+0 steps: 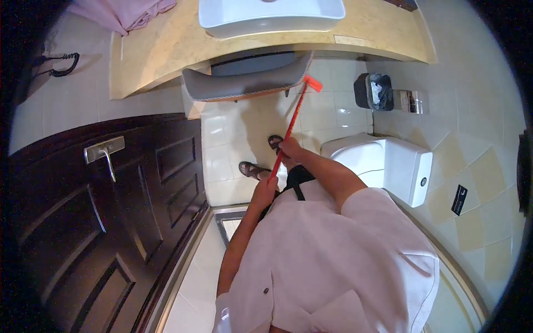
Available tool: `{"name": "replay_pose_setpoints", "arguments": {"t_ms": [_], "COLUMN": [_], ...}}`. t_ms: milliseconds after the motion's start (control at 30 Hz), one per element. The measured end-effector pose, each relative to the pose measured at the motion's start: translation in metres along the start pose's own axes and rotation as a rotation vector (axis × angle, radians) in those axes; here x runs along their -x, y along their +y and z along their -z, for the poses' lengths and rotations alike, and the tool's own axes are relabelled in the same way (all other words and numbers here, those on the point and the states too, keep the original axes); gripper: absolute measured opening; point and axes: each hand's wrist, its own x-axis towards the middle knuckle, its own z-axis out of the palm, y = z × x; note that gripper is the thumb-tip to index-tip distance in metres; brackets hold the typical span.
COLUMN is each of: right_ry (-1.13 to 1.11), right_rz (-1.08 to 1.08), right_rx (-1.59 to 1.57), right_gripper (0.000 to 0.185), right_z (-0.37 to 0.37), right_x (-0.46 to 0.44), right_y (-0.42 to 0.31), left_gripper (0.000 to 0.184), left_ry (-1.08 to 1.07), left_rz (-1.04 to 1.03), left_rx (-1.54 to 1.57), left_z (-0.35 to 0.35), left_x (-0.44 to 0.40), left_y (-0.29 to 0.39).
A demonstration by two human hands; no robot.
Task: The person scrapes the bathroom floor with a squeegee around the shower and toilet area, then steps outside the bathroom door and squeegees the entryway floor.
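Left hand (264, 192) clasps the red pole (294, 116) at the rear, right hand (290, 149) grips further along, nearer the head (313, 83)! The pole slants away forward and rightward.

Two hands counted: one left hand (263, 194), one right hand (290, 150). One red stick (295, 116) seen, with one red head (313, 84). Two sandals counted: one left sandal (254, 169), one right sandal (273, 139). One shirt (355, 255) seen, one dark shirt button (266, 291) too. One toilet (408, 172) counted, with one flush button (423, 181). One chair (244, 84), one bin (362, 91), one sink (272, 23) and one counter (161, 55) seen. One door (83, 177) counted, with one handle (107, 152). One pink cloth (123, 14), one curly cord (71, 64), one black sign (459, 200) seen.
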Motion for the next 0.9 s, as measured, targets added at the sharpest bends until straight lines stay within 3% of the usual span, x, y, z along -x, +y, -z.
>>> {"name": "replay_pose_setpoints", "arguments": {"t_ms": [33,67,133,167,200,233,267,333,367,433,467,533,567,633,667,733,767,833,867,900], "right_ry": [-0.048,-0.045,-0.205,-0.204,-0.098,0.015,0.015,-0.372,-0.375,-0.555,-0.562,-0.741,-0.749,-0.683,-0.692,-0.798,-0.809,-0.808,-0.818,-0.756], "right_rz": [0.473,0.473,-0.259,-0.26,0.282,0.823,0.823,0.057,0.057,0.62,0.624,0.653,0.659,0.4,0.405,0.24,0.244,-0.023,-0.02,-0.404], "right_rx": [0.155,0.154,0.081,0.079,0.038,-0.007,-0.009,0.912,0.912,1.216,1.214,1.255,1.256,0.413,0.415,0.077,0.08,0.131,0.135,-0.068], "right_gripper": [0.022,0.022,0.027,0.027,0.015,0.015,0.015,0.014,0.014,0.033,0.033,0.015,0.015,0.019,0.019,0.02,0.02,0.022,0.022,0.019], "right_z": [-0.028,-0.026,-0.02,-0.016,-0.031,-0.071,-0.032,-0.033,-0.03,-0.027,-0.023,-0.015,-0.032,-0.07,-0.046,-0.048,-0.062,-0.093,-0.096,-0.092], "right_x": [-0.019,-0.017,-0.01,-0.032,-0.048,-0.071,-0.037,0.004,0.016,0.03,0.038,0.05,0.045,0.02,0.036,0.057,0.058,0.054,0.061,0.073], "right_y": [0.045,0.035,-0.002,0.061,0.12,0.165,0.137,0.021,0.003,-0.01,-0.028,-0.062,-0.011,0.081,0.045,-0.065,-0.063,-0.039,-0.061,-0.102], "left_gripper": [0.043,0.043,0.041,0.041,0.041,0.041,0.041,0.043,0.043,0.043,0.043,0.043,0.043,0.044,0.044,0.044,0.045,0.046,0.047,0.048], "left_ry": [0.015,0.013,0.002,0.0,-0.064,-0.126,-0.126,-0.081,-0.081,-0.108,-0.12,-0.146,-0.141,-0.013,-0.005,0.07,0.087,0.056,0.014,0.075], "left_rz": [0.091,0.09,-0.153,-0.153,0.011,0.176,0.178,0.102,0.105,0.187,0.229,0.312,0.317,0.127,0.132,0.374,0.354,0.408,0.46,0.461], "left_rx": [0.057,0.055,-0.081,-0.083,-0.061,-0.039,-0.04,-0.064,-0.062,-0.089,-0.101,-0.124,-0.119,-0.285,-0.28,-0.046,-0.088,-0.158,-0.235,-0.139], "left_z": [0.003,0.0,-0.011,-0.011,-0.011,-0.01,-0.008,-0.011,-0.011,-0.006,-0.003,0.006,0.013,0.033,0.045,0.065,0.069,0.084,0.09,0.084], "left_x": [-0.001,-0.005,-0.013,-0.01,-0.004,0.0,0.006,0.022,0.026,0.037,0.041,0.051,0.059,0.077,0.085,0.099,0.105,0.118,0.124,0.133], "left_y": [0.011,0.004,-0.021,-0.015,-0.005,0.002,0.005,0.002,-0.001,-0.011,-0.016,-0.027,-0.027,-0.015,-0.003,0.018,0.012,0.026,0.03,0.014]}}
